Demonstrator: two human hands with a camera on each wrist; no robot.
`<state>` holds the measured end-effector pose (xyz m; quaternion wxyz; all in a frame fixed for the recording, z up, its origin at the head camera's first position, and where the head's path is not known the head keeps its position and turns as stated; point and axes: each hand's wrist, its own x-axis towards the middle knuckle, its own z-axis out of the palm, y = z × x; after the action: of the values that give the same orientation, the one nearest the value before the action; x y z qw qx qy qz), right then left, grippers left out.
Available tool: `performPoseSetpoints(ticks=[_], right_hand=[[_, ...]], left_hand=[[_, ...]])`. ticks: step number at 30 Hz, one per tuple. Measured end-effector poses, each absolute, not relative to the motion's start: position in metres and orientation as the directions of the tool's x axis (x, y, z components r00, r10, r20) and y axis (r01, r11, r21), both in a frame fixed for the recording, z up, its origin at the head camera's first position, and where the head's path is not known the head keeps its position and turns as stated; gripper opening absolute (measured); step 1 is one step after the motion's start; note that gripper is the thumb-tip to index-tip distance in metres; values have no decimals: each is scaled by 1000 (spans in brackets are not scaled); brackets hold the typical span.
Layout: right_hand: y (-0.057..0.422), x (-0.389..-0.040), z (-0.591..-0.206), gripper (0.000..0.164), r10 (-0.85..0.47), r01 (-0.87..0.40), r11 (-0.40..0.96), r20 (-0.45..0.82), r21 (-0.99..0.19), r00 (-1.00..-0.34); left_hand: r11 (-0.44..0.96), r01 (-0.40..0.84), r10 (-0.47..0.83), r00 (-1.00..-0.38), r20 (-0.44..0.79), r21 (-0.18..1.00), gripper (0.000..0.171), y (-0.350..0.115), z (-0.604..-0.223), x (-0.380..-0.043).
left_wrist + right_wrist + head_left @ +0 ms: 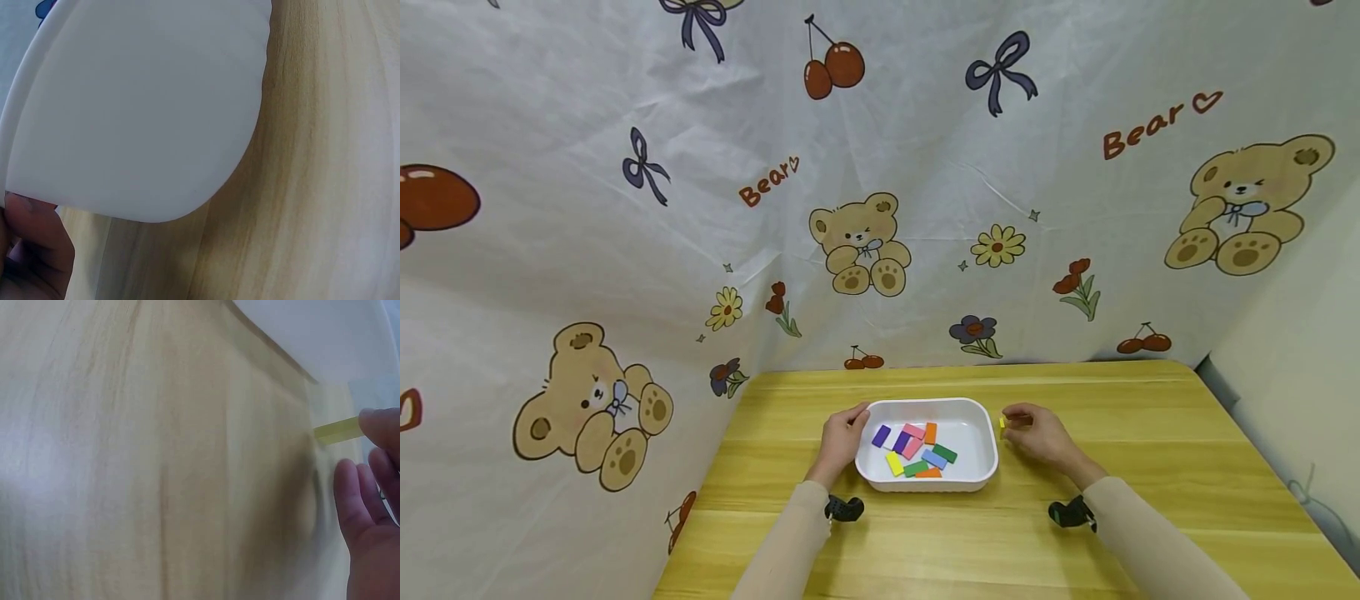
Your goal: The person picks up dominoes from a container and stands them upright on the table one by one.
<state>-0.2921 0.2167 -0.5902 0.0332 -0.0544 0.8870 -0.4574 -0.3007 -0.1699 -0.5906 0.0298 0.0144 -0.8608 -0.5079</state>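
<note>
A white rectangular tray (970,433) stands on the wooden table, with several small coloured blocks lying flat in it: purple, pink, orange, green, blue and a yellow block (894,463). My left hand (840,442) grips the tray's left rim; in the left wrist view its curled fingers (47,240) show at the rim, under the tray's outer wall (137,112). Just off the tray's right side, my right hand (1037,433) pinches another yellow block (338,430) by one end. That block stands upright, its lower end close over the table.
The wooden table (940,542) extends around the tray on all sides. Behind it and to the left hangs a pale cloth (925,167) printed with bears, cherries and flowers. A thin cable (1307,492) runs beyond the table's right edge.
</note>
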Motion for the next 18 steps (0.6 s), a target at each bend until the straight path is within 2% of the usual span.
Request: performPoseSetpoints(ticks=[6,18], right_hand=[[218,-294,-579,40,-84,-48,582,-1,-812,-996],[207,-297,-561,37,-95,-90,566,43,-819,-995]], left_hand=[[485,3,-58,-998,36,875,36,-170,-591,-300],[503,3,-53,-998,34,864,40,-171,-594,-305]])
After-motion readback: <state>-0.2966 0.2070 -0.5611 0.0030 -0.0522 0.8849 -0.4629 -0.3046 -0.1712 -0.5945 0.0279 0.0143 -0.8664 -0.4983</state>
